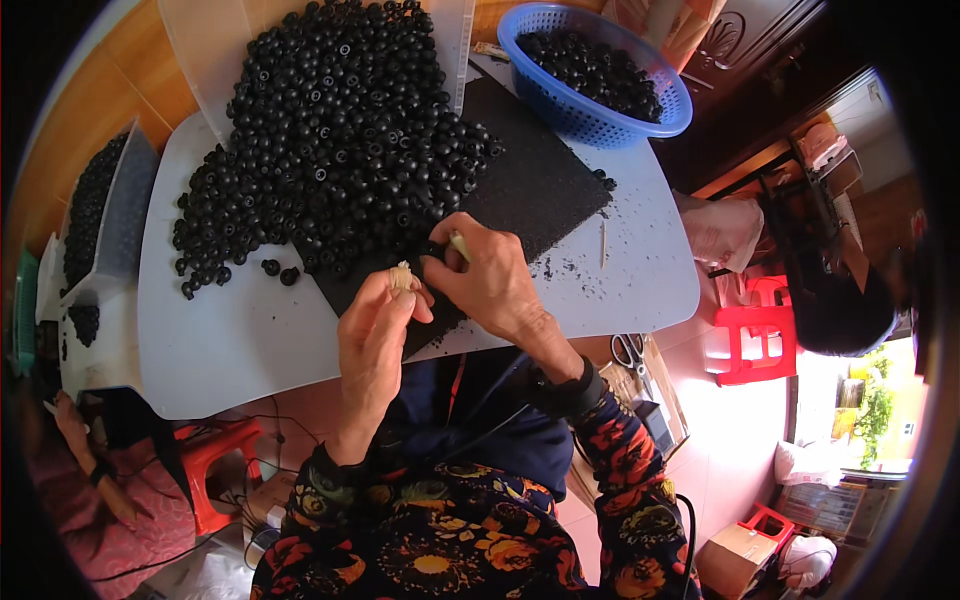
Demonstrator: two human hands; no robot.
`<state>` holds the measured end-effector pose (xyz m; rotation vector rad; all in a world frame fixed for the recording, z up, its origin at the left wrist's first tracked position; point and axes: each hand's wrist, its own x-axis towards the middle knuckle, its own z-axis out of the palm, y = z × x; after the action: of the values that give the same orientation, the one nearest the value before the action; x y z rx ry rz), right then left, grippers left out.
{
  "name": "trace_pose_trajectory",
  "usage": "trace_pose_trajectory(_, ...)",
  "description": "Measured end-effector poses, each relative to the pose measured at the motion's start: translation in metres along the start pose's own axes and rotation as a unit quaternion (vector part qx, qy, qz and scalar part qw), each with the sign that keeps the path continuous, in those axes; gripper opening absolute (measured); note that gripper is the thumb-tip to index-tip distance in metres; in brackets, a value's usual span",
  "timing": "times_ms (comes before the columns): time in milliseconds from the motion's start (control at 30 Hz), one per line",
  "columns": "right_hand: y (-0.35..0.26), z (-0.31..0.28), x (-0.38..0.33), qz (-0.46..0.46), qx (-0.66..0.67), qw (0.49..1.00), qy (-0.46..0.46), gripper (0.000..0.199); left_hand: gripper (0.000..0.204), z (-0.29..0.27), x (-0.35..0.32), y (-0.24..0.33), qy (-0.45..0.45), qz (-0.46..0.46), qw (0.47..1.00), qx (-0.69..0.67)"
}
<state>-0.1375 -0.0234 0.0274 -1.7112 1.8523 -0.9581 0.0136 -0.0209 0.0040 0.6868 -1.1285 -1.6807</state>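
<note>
My right hand [490, 275] sits centre frame, fingers curled shut around a pale stick-like tool [459, 246] whose tip pokes up past the thumb, and it presses a small black bead [431, 250] at the near edge of the heap. My left hand [375, 325] comes in just below and left of it, fingertips pinched shut on a small pale bit [403, 275], touching the right hand; I judge the two are held close so one steadies what the other works. I can't tell exactly what that pale bit is.

Both hands hover over one dark foam mat [545, 185], probably there to stop beads rolling. Above, upper centre, one big heap of black beads [330, 140] spills off a clear tray [205, 60] within easy reach: far too many to count, hundreds by the look. Two strays [280, 272] lie apart at its lower left.

One blue basket [640, 110] at top right holds more beads. One grey bin [125, 210] at far left holds another load. All rest on one white board [230, 340]. One pair of scissors [630, 350] lies below its right edge, and I count two red stools [755, 335].
</note>
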Motion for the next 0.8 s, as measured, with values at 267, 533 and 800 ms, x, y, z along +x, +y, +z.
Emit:
trace_pose_trajectory(267, 0.012, -0.008, -0.020, -0.073, 0.277, 0.958, -0.022, 0.024, 0.023, 0.015, 0.006, -0.001, 0.011, -0.014, 1.000, 0.007)
trace_pose_trajectory(533, 0.011, -0.011, -0.025, -0.104, 0.263, 0.959, -0.023, 0.017, 0.022, 0.014, 0.011, -0.007, 0.010, -0.032, 0.993, -0.114)
trace_pose_trajectory(800, 0.015, -0.008, -0.026, -0.089, 0.283, 0.954, -0.036, 0.018, 0.023, 0.011, 0.010, -0.015, 0.012, 0.019, 0.994, -0.104)
